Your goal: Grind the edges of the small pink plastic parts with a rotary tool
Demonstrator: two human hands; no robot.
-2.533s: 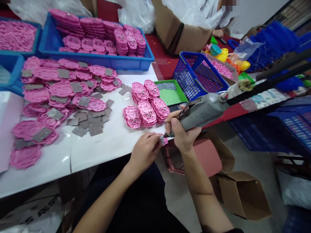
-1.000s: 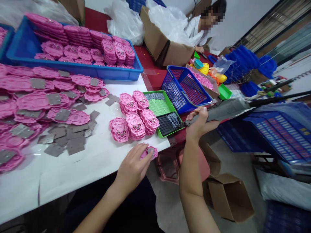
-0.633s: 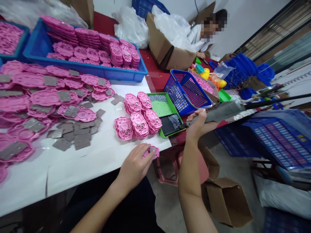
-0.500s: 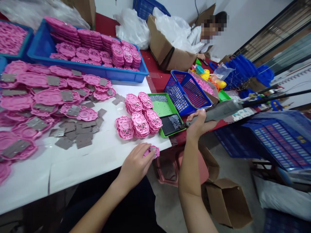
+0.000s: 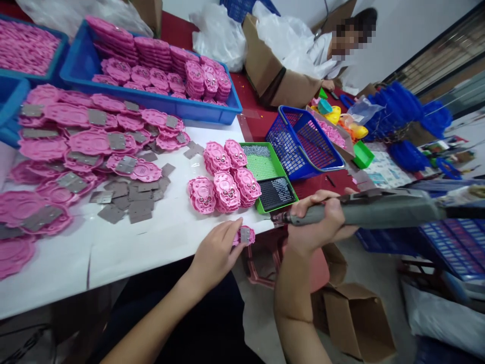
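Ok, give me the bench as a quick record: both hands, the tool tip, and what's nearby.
Left hand: holding a pink piece with a metal plate on it
Right hand: gripping a grey power tool
Tool tip: apart from the pink piece
Front of left hand: five pink stacks
Beside stacks: green tray holding a black perforated tray
Farther left: loose metal plates

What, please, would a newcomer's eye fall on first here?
Probably the long grey cylindrical tool in the right hand, right of centre. Next come the heaped pink plastic plates on the left of the white table, and the blue plastic tray of stacked pink plates behind them.
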